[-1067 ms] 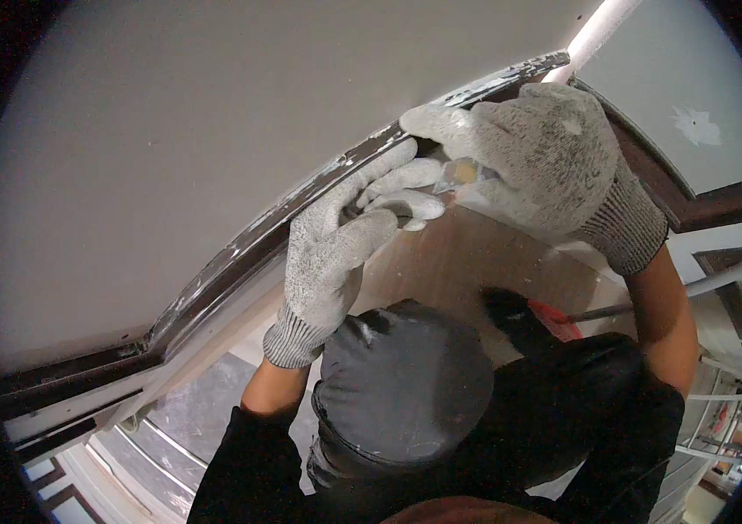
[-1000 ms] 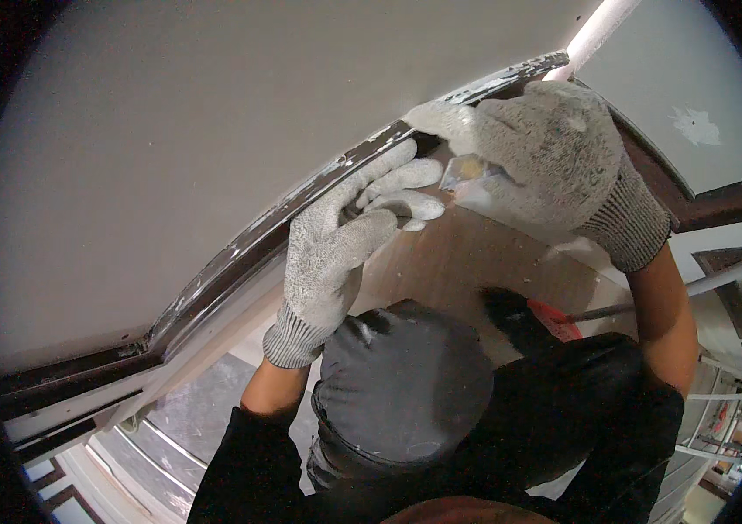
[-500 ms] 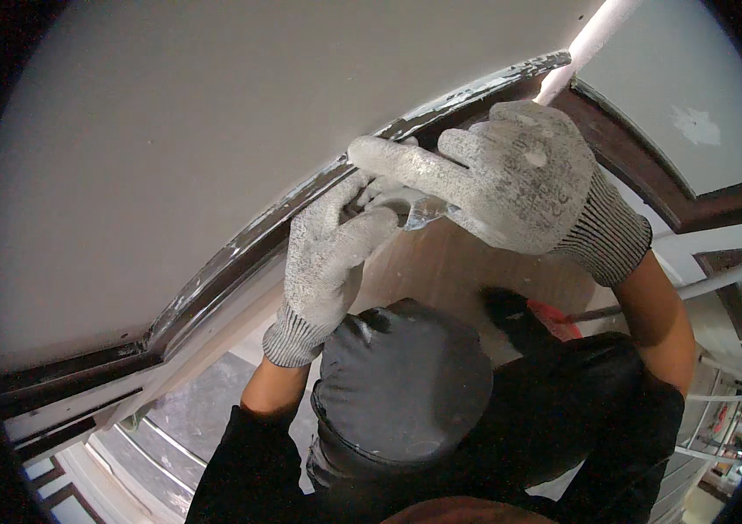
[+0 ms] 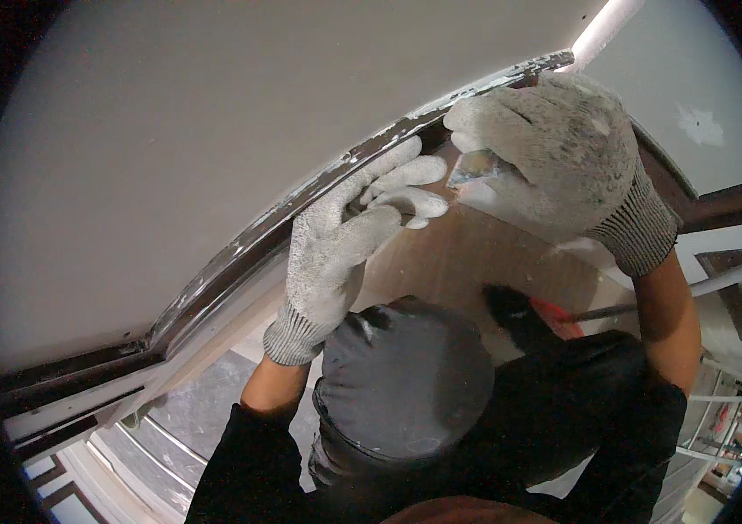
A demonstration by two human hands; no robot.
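Observation:
A long dark trim strip (image 4: 240, 243) streaked with white runs diagonally along the edge of the grey panel (image 4: 188, 131). My left hand (image 4: 336, 227), in a grey-white knitted glove, lies along the trim's near side. Its fingers are apart and slightly curled, and I see nothing held in them. Further right, my gloved right hand (image 4: 559, 153) is closed beside the upper part of the trim. A small shiny, partly see-through flat piece (image 4: 474, 166) sticks out of its grip toward the left hand; its kind is not clear, and the rest is hidden by the glove.
My raised knee (image 4: 401, 380) in dark cloth is below the hands. A brown board surface (image 4: 423, 262) lies beyond it. To the right stand a dark-framed panel (image 4: 738, 196) and a pale pole (image 4: 729, 278). Metal rails (image 4: 170, 450) cross at lower left.
My right hand has moved right and away from the left hand, carrying the shiny piece. The left hand's fingers have spread and straightened; its wrist has stayed in place.

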